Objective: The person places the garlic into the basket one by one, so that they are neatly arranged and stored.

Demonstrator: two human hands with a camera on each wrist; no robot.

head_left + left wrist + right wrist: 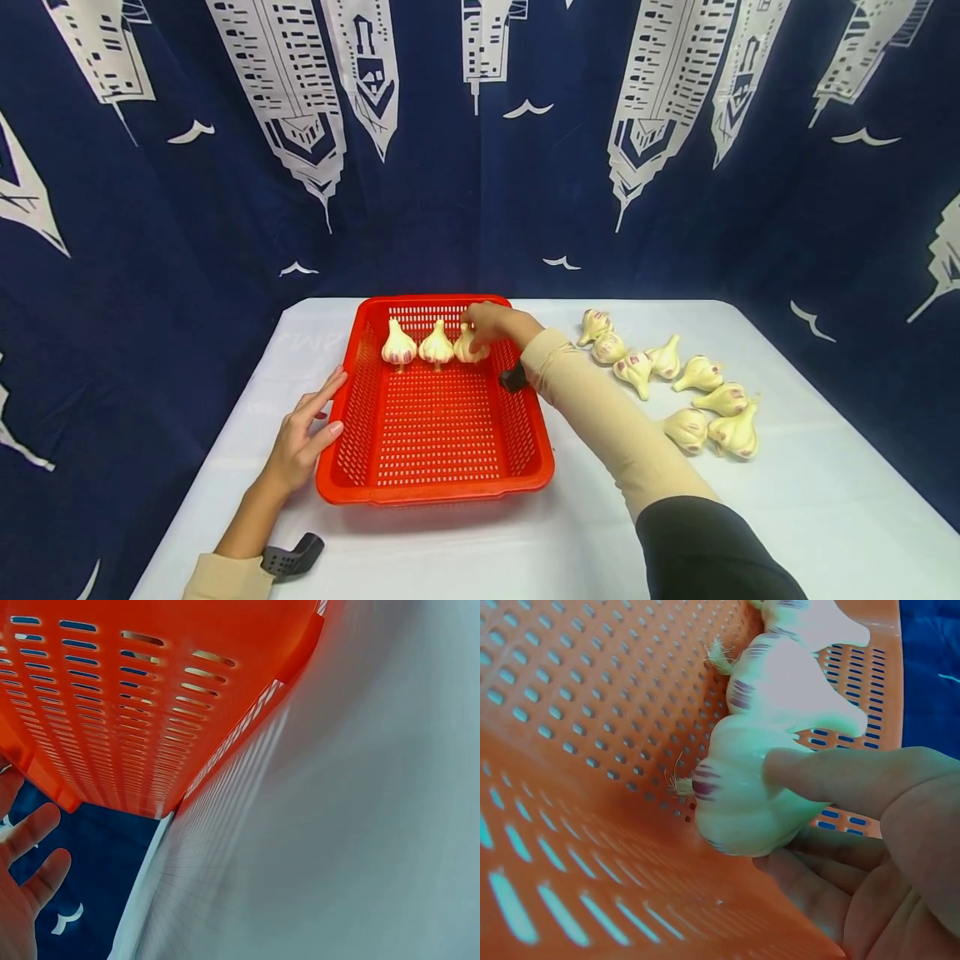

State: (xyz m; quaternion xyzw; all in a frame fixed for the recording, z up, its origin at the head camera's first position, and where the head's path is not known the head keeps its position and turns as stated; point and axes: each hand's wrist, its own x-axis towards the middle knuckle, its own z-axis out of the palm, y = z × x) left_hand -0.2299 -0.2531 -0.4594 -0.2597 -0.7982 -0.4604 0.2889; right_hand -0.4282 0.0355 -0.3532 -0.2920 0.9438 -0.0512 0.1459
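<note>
A red perforated plastic basket (435, 492) stands on the white table. At its far end, three garlic bulbs sit in a row. My right hand (495, 323) pinches the rightmost garlic bulb (742, 787) between thumb and fingers, its root end toward the basket's near side. Beside it are the middle garlic bulb (437, 345) and the left garlic bulb (399, 343). My left hand (300, 437) rests against the basket's left rim with its fingers extended; in the left wrist view those fingers (45, 881) appear beside the basket's outer wall.
Several loose garlic bulbs (701, 373) lie scattered on the table (825, 500) to the right of the basket. A dark blue curtain (480, 208) with white building prints hangs behind the table.
</note>
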